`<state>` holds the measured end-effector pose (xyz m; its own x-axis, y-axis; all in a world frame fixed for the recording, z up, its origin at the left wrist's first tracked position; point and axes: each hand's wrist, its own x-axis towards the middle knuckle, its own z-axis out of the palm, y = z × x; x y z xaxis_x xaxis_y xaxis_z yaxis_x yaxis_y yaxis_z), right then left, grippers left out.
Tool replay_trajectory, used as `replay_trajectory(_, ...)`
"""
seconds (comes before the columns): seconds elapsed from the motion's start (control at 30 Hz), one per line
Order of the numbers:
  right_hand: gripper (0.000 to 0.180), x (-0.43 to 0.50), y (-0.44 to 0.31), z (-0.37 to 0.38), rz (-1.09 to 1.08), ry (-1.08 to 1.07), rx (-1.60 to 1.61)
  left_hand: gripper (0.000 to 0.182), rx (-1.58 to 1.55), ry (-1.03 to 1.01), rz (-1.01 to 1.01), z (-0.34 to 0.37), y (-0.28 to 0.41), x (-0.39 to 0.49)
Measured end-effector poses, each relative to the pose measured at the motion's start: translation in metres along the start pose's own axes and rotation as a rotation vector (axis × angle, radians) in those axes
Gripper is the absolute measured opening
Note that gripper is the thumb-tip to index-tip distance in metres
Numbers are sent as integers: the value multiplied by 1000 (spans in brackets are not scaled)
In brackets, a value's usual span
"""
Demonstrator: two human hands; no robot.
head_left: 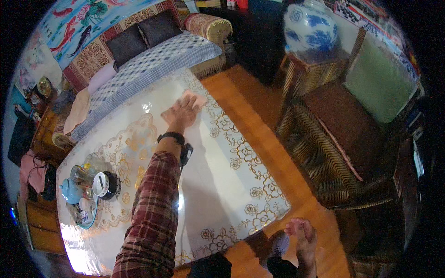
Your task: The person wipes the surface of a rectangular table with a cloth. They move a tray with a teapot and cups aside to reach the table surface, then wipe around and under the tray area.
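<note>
My left hand (pixel 185 112) lies palm down on a folded pink cloth (pixel 196 98), pressing it against the tabletop near its far edge. A dark band with a device circles that wrist, below a red plaid sleeve. The cloth shows past the fingertips and beside the palm. Under it spreads a glossy white table cover (pixel 222 166) with gold flower outlines. My right hand (pixel 301 231) hangs off the table's near right corner, above the floor, fingers loosely bent and apart, with nothing seen in it.
At the table's left are a tray (pixel 91 222), a blue teapot (pixel 71 191), a glass jar (pixel 80 173) and a white-topped round container (pixel 100 185). A sofa (pixel 146 55) borders the far side. Right stand a cushioned chair (pixel 347 139) and a blue-and-white porcelain jar (pixel 310 29) on a stand.
</note>
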<state>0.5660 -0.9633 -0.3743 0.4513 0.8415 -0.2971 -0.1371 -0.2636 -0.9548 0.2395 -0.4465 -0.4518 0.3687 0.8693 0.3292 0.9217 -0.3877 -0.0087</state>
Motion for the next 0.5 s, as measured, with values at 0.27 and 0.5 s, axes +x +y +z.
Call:
replay_trajectory(0.27, 35, -5, -7, 3, -41, -37, 34, 57, 69, -119, 261, -28, 84, -37)
replay_trajectory(0.5, 26, -11, 5, 0, -107, -36, 112, 55, -14, -344, 191, -101, 169, -120)
